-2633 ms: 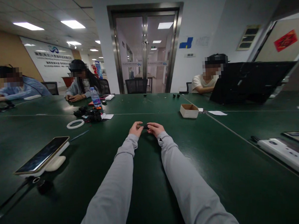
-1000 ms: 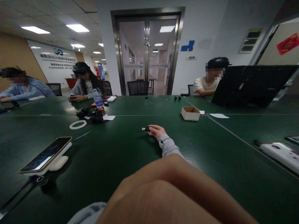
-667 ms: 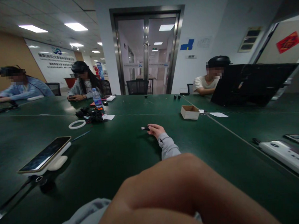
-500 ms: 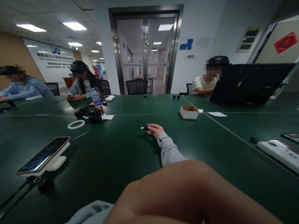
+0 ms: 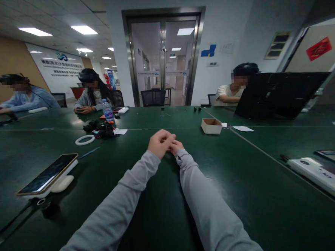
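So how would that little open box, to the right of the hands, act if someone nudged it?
The open box would probably slide rather than tip, since it sits low and flat. The shiny table may help it glide. Its thin-looking walls suggest it's light and might flex if squeezed, though I can't confirm the material.

Dim room, bright ceiling panels point(image 5: 83, 30), wide-angle stretching at edges
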The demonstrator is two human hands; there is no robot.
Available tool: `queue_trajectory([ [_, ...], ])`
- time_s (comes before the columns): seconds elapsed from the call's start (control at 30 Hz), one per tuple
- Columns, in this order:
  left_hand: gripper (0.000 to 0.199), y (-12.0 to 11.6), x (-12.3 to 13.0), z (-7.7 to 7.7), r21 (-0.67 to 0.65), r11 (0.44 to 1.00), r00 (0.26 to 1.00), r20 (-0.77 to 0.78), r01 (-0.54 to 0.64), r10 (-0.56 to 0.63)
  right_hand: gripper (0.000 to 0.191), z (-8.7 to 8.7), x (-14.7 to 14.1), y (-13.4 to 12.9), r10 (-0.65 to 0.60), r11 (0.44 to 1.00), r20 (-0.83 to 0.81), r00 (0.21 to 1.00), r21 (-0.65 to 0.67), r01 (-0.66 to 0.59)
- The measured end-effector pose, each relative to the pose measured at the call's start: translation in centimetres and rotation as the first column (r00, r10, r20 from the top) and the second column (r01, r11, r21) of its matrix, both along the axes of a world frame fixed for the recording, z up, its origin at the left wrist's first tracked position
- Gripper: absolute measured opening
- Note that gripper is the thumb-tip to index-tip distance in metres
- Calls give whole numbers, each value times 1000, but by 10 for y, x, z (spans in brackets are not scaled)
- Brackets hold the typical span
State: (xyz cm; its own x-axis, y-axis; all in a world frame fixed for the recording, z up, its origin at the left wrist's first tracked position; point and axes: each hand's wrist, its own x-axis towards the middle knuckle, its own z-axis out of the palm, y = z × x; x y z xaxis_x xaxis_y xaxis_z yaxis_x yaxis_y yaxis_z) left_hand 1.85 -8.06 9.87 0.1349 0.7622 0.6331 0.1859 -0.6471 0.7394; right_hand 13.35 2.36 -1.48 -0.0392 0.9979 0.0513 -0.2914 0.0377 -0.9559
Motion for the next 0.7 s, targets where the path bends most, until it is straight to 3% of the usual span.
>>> queue_trajectory([
  [0.07,21,51,-13,-32,-87,961,961,57,-264,269,17,1,-2,0,-20,999,-27,999,-29,19],
  [0.13,12,86,-24,-62,-211,888,899,77,-408,432,16,1,-3,0,-36,998,-49,998,-53,33],
  [0.2,13,103,-30,-87,-339,822,870,23,-458,493,16,2,-3,-1,-35,998,-55,998,-60,32],
  [0.27,16,106,-31,-101,-430,792,889,-59,-434,455,16,2,-3,-1,-24,998,-52,998,-55,21],
  [0.37,36,96,-30,-104,-459,778,903,-239,-429,357,17,1,-3,-1,-18,999,-46,999,-43,16],
  [0.5,51,84,-31,-96,-389,764,822,-477,-516,312,18,1,-3,-1,-1,1000,-40,999,-29,0],
  [0.6,44,85,-33,-99,-374,783,836,-450,-497,316,18,1,-3,-1,1,1000,-41,999,-29,-2],
  [0.7,26,94,-32,-110,-389,835,912,-287,-389,291,17,1,-3,-1,-20,999,-51,999,-28,19],
])
